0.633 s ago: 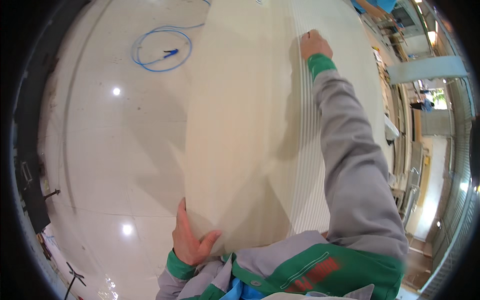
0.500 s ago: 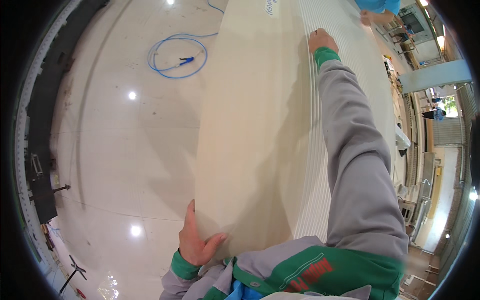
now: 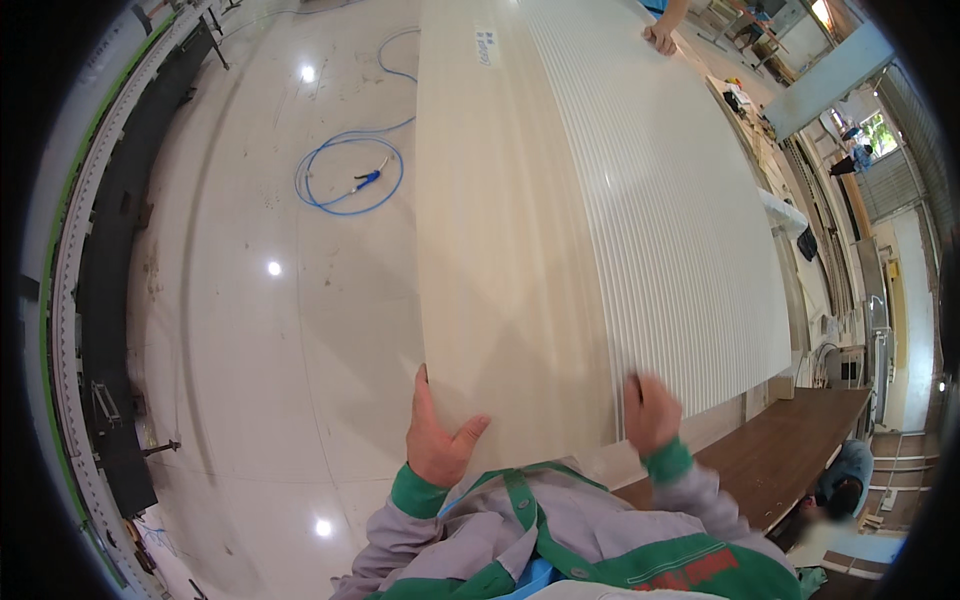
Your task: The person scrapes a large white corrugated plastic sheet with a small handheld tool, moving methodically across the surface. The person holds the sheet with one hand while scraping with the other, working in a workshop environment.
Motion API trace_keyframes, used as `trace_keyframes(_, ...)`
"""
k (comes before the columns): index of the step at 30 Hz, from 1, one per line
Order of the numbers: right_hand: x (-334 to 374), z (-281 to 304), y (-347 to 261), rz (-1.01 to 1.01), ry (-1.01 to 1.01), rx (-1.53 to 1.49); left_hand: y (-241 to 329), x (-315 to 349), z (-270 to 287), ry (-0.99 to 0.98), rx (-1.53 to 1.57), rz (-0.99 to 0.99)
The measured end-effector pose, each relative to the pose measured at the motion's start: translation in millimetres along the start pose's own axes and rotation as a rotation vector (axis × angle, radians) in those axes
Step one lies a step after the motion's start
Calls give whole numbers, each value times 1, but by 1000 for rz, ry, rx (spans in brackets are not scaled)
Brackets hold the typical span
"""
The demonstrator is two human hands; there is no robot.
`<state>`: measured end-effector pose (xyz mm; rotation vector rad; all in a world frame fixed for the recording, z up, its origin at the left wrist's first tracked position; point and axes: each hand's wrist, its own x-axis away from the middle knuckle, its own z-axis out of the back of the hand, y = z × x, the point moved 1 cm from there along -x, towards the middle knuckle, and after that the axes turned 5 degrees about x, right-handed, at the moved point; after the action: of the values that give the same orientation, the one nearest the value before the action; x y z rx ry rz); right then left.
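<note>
A long pale panel has a smooth wood-grain strip [image 3: 500, 300] along its left and a finely ridged white part [image 3: 690, 290] to the right. At the near left corner, my left hand [image 3: 438, 440] rests with its thumb spread on the smooth top and a finger stretched along the side edge. My right hand [image 3: 655, 415] is closed in a fist over the ridged part's near left end, close to where it meets the smooth strip. Something small and dark shows at its fingertips, but motion blur hides what it is.
Another person's hand [image 3: 660, 40] touches the panel's far right edge. A coiled blue air hose [image 3: 350, 208] with a blow gun lies on the glossy floor at left. Long dark machinery [image 3: 110, 330] runs along the left side. A brown board [image 3: 790, 440] is at the near right.
My right hand has come back along the panel from its far part to the near end, beside my body. My left hand keeps its place on the corner. The view has shifted.
</note>
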<state>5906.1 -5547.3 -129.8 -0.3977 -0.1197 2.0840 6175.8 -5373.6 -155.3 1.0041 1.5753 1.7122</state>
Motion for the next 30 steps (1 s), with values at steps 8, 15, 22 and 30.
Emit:
trace_keyframes(8, -63, -19, 7, 22, -81, 91, 5, -6, 2, -3, -131, 40)
trace_keyframes(15, -410, -123, -7, -28, -70, 180, 12, -10, -2, 27, -226, 175)
trace_keyframes(22, -554, -161, -21, -26, -6, 139, 21, -7, -8, 122, -318, 223)
trace_keyframes(30, -313, -97, -3, -78, -152, 117, 7, -9, 4, 13, -409, 69)
